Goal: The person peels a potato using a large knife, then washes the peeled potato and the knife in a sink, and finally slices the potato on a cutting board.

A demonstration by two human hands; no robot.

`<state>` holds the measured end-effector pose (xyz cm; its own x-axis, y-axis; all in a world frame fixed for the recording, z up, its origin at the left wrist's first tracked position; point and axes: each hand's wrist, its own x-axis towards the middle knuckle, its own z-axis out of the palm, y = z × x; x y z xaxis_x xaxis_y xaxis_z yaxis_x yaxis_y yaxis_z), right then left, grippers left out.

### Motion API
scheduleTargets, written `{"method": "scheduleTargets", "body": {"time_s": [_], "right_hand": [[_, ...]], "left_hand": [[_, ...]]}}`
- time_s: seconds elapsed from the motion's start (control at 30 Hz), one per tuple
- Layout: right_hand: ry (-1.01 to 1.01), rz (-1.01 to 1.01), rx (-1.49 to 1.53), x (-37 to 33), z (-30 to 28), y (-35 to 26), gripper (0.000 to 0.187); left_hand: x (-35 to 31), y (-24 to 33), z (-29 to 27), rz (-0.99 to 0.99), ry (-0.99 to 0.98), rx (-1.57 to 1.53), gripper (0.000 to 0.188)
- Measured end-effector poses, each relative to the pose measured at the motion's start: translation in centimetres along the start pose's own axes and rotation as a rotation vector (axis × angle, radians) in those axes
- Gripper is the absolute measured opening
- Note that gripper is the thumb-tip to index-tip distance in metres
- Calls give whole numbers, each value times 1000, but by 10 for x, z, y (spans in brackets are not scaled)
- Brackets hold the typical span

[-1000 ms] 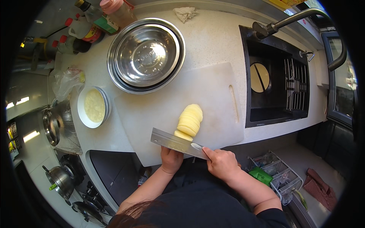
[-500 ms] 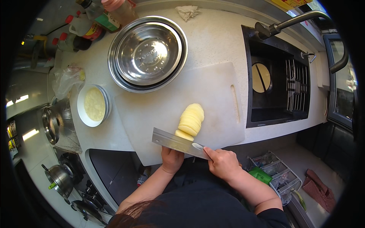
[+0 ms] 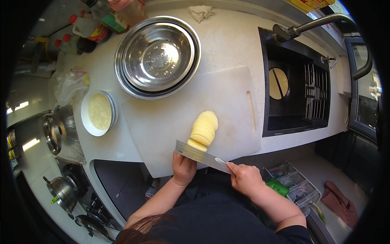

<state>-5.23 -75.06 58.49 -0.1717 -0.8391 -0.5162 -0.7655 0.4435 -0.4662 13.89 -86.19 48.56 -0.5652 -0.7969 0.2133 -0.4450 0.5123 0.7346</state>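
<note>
Head view: we see almost no change across the last second. The broad steel cleaver [image 3: 200, 155] remains at the near end of the pale yellow peeled potato, partly sliced [image 3: 204, 131], lower centre on the white plastic cutting board [image 3: 227, 101]. Right hand [image 3: 243, 177] fingers stay wrapped round the handle; left hand [image 3: 183, 167] is curled behind the blade, steadying the potato. Slicing is mid-course.

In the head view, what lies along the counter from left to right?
White plate → steel bowl → sliced potato on the cutting board → black sink.
</note>
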Motion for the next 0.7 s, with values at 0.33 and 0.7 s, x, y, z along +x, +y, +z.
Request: {"method": "scheduleTargets", "body": {"time_s": [0.33, 0.7], "right_hand": [[-28, 23, 14, 17, 8, -12, 25], [-43, 61, 71, 56, 27, -21, 21]], "left_hand": [[10, 7, -3, 7, 27, 3, 27], [11, 7, 1, 33, 66, -38, 30]]}}
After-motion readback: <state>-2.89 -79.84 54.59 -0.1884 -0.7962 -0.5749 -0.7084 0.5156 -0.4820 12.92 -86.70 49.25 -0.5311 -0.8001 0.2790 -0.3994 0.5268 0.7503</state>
